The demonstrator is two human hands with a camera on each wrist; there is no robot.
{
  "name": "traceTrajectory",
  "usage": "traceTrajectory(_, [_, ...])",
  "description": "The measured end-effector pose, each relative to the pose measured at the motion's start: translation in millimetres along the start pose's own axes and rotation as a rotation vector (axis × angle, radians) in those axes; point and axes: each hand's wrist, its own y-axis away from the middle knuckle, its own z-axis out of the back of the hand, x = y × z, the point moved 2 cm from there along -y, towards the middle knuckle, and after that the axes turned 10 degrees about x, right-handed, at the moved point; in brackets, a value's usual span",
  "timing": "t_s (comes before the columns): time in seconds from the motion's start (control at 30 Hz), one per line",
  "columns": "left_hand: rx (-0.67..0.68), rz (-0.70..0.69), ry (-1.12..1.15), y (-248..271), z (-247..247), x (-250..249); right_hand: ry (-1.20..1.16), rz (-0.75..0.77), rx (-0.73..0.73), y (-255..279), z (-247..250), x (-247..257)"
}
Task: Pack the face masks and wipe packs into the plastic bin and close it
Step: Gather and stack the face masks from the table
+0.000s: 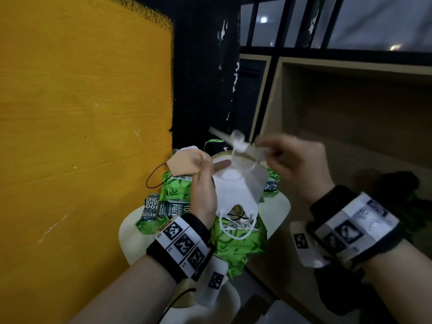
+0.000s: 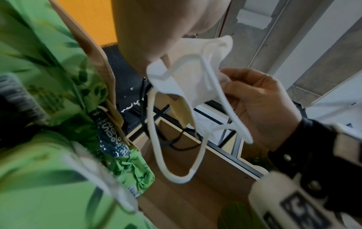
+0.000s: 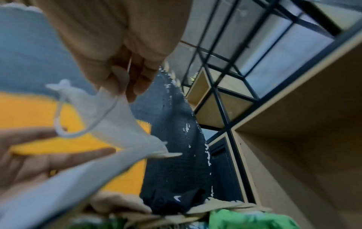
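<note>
A white face mask [image 1: 236,190] hangs between my hands above a pile of green wipe packs [image 1: 236,239]. My left hand [image 1: 210,167] holds the mask [image 2: 192,80] by its left side, thumb against it and fingers nearly straight. The right hand [image 1: 264,146] pinches the mask's upper edge [image 3: 117,128] between thumb and fingertips [image 3: 119,80], and that part is blurred. White ear loops [image 2: 156,139] dangle below. A beige mask [image 1: 184,163] with a black loop lies on the packs just left of my left hand. I cannot make out the plastic bin.
The wipe packs lie heaped on a small white round surface [image 1: 131,228]. A yellow wall [image 1: 81,113] stands close on the left, with a black pillar [image 1: 205,78] behind the pile. An open wooden shelf compartment [image 1: 350,113] is on the right.
</note>
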Motion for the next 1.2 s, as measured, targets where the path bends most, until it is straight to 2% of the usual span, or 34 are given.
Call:
traceTrajectory(0.07, [0.009,0.010,0.117,4,-1,-3,0.125,0.113,0.164,10,-15,0])
traceTrajectory(0.13, [0.036,0.047,0.189,5,-1,-4,0.107,0.154,0.291,20,-26,-1])
traceTrajectory(0.23, [0.025,0.068,0.102,8,0,-6,0.056,0.149,0.453,29,-31,2])
traceTrajectory(0.3, [-0.003,0.046,-0.001,9,1,-7,0.010,0.097,0.566,32,-32,3])
traceTrajectory(0.4, [0.009,0.041,-0.069,11,2,-3,-0.180,-0.098,0.688,37,-31,2])
traceTrajectory(0.47, [-0.005,0.023,-0.074,11,4,-1,-0.284,-0.221,0.550,37,-30,0])
traceTrajectory(0.53, [0.005,-0.005,-0.060,12,4,-1,-0.210,-0.317,0.348,32,-29,-8])
traceTrajectory(0.57, [0.012,-0.020,-0.058,12,4,-1,-0.134,-0.359,0.310,30,-30,-12])
traceTrajectory(0.63, [0.021,-0.058,-0.078,12,3,-1,-0.029,-0.445,0.355,26,-36,-18])
traceTrajectory(0.7, [0.015,-0.093,-0.112,13,3,0,-0.048,-0.510,0.402,24,-42,-19])
traceTrajectory(0.9, [0.012,-0.171,-0.134,13,5,2,-0.395,-0.591,0.339,21,-52,-17])
traceTrajectory(1.07, [0.013,-0.113,-0.158,11,6,4,-0.514,-0.516,0.297,18,-54,-17])
traceTrajectory(1.2, [0.025,-0.098,-0.141,10,9,6,-0.486,-0.480,0.305,19,-56,-17])
